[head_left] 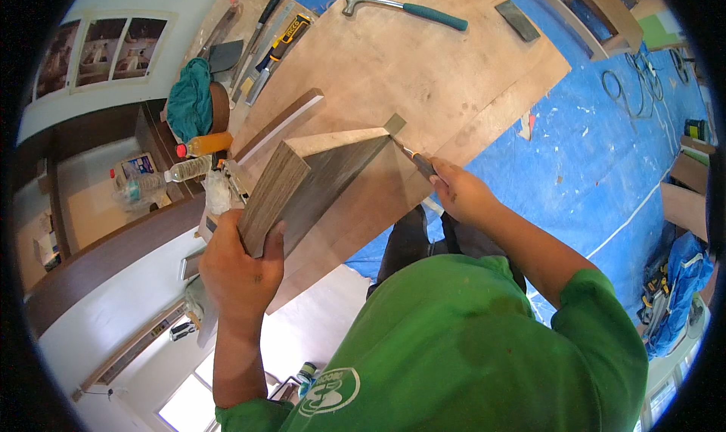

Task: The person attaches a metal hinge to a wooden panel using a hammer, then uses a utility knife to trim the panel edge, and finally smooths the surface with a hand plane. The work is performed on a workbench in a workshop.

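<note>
My left hand (244,262) grips the near end of a grey wood-grain board piece (318,184), fingers at its outer side and thumb on its inner face. The piece stands tilted on the wooden worktop (423,76), its pale raw edge upward. In my right hand (463,194) is a slim hand tool (417,162) with a dark and orange handle. Its narrow metal tip meets the far corner of the board piece; I cannot make out the tip's shape. A small olive-grey square (395,123) shows at that corner. Beside the piece lies a narrow brown strip with a white edge (280,125).
A claw hammer (408,8) and a dark flat block (517,20) lie on the far worktop. At the far left are a yellow-black chisel (278,57) and a green cloth (189,99). Bottles (204,144) stand left. Cables (643,80) lie on blue floor sheeting (575,182).
</note>
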Action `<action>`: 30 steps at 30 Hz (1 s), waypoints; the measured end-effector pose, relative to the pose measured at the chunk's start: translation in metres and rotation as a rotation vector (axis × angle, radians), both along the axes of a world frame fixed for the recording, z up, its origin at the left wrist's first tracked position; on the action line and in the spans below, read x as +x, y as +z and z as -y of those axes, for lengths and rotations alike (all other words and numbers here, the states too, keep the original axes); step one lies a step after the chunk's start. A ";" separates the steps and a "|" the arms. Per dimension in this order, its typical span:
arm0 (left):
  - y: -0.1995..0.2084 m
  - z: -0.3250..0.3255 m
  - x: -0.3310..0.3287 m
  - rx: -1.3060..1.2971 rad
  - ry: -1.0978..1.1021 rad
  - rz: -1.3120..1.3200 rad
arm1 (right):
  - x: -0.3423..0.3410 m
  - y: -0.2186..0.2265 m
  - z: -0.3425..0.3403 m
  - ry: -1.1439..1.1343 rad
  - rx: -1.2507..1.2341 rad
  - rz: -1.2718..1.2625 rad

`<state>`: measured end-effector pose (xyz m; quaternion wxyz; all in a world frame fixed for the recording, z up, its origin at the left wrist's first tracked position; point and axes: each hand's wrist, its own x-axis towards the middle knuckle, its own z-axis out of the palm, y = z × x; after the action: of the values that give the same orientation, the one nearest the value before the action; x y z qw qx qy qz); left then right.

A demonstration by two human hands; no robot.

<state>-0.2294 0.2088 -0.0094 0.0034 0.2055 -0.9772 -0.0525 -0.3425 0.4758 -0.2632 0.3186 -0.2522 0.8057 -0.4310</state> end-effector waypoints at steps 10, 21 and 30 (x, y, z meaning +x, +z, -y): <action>0.002 0.002 0.001 -0.044 0.024 0.068 | 0.013 -0.007 -0.005 -0.039 -0.035 -0.103; -0.001 0.005 0.004 -0.072 -0.010 0.034 | 0.005 0.006 -0.011 -0.037 -0.031 0.063; 0.002 0.003 0.001 -0.054 0.043 0.075 | -0.009 -0.001 0.017 -0.006 -0.059 0.007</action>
<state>-0.2283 0.2062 -0.0078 -0.0266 0.2282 -0.9731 -0.0185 -0.3512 0.4591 -0.2646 0.3127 -0.2578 0.7920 -0.4565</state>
